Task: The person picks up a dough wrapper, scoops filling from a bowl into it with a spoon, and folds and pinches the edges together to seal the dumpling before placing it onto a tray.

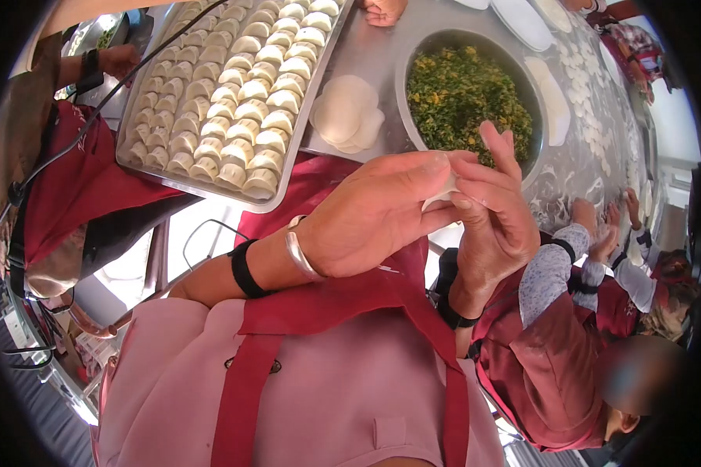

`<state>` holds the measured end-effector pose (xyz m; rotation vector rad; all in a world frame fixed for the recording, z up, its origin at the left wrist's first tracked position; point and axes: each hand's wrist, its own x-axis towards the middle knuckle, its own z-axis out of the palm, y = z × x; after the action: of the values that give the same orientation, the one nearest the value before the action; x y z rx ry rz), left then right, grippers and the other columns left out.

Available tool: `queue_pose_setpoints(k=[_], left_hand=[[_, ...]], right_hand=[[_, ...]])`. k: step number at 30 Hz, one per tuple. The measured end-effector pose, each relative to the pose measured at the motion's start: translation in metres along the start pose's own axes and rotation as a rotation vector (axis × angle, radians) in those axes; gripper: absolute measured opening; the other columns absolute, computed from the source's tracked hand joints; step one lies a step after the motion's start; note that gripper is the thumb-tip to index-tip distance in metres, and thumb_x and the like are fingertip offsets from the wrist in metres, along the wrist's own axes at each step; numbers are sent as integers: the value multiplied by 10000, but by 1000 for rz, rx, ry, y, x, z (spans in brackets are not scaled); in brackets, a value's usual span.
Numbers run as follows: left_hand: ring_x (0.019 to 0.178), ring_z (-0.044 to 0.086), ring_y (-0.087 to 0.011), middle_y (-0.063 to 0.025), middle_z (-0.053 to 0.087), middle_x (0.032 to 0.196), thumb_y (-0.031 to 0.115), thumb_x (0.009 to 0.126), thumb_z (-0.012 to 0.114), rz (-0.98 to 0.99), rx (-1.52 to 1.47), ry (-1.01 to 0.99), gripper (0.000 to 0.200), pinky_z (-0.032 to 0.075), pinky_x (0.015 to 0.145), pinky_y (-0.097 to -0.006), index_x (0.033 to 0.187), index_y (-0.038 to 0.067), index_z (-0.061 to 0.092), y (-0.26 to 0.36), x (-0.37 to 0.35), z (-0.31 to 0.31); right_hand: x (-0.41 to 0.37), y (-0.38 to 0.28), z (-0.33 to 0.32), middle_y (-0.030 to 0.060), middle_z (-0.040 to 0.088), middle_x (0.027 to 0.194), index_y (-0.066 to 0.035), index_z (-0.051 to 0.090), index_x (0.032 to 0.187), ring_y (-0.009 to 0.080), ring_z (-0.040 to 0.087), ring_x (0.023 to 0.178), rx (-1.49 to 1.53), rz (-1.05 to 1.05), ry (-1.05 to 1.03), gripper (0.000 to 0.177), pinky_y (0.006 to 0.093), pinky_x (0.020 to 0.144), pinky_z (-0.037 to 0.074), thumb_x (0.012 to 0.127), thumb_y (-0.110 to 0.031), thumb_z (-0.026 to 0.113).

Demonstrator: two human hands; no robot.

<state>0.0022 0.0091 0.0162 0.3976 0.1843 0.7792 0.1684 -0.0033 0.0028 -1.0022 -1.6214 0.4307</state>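
Observation:
My left hand [366, 218] and my right hand [494, 222] meet in front of my chest, and both pinch a small white dumpling [442, 191] between their fingertips. Most of the dumpling is hidden by my fingers. My left wrist carries a silver bangle and a black band. Just beyond my hands stands a metal bowl [403, 93] full of chopped green filling [463, 93]. A stack of round dough wrappers [346, 113] lies next to it on the metal table [374, 47].
A metal tray [210, 191] holds several rows of folded dumplings [234, 86] at the upper left. More wrappers [553, 97] lie along the table's right side. Persons in red aprons work at the left [113, 58] and right [568, 350]; another hand [382, 9] rests at the top.

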Motion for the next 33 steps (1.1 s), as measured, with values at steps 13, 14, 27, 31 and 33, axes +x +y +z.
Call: queue_pose_setpoints(k=[13, 14, 27, 31, 33], left_hand=[[1258, 514, -196, -137, 522, 1343, 207, 990, 569, 2, 296, 18, 562, 443, 1048, -352, 1436, -60, 357, 4, -1, -2], [1248, 523, -191, -136, 530, 1340, 176, 973, 602, 52, 352, 21, 576, 457, 1032, -344, 1439, -57, 358, 0, -1, -4], [1023, 588, -97, -61, 636, 1150, 38, 969, 564, 226, 720, 235, 412, 500, 858, -246, 1374, -15, 507, -15, 0, -15], [831, 561, -25, -5, 650, 983, -2, 946, 550, 242, 736, 270, 401, 482, 688, -200, 1347, -3, 547, -12, 1, -10], [904, 572, -49, -28, 649, 1045, 23, 954, 565, 226, 784, 254, 396, 493, 751, -218, 1347, -13, 539, -12, -1, -10]], right_hand=[[-3, -1, 5, 141, 732, 1019, -21, 727, 906, 376, 569, 1232, 34, 96, 38, 118, 561, 1128, 282, 804, -77, 748], [-4, 0, 7, 140, 732, 1014, -19, 726, 904, 372, 575, 1224, 51, 111, 91, 108, 561, 1127, 286, 807, -63, 742], [-4, -5, 14, 128, 730, 994, -11, 697, 924, 347, 614, 1165, -20, 105, 137, 106, 557, 1100, 350, 820, -11, 717], [-1, -15, 23, 123, 732, 978, -17, 698, 909, 339, 620, 1158, 68, 190, 244, 95, 553, 1100, 352, 816, -6, 716], [-2, -12, 20, 123, 732, 979, -15, 697, 913, 340, 619, 1159, 35, 144, 176, 102, 548, 1101, 354, 813, -5, 717]])
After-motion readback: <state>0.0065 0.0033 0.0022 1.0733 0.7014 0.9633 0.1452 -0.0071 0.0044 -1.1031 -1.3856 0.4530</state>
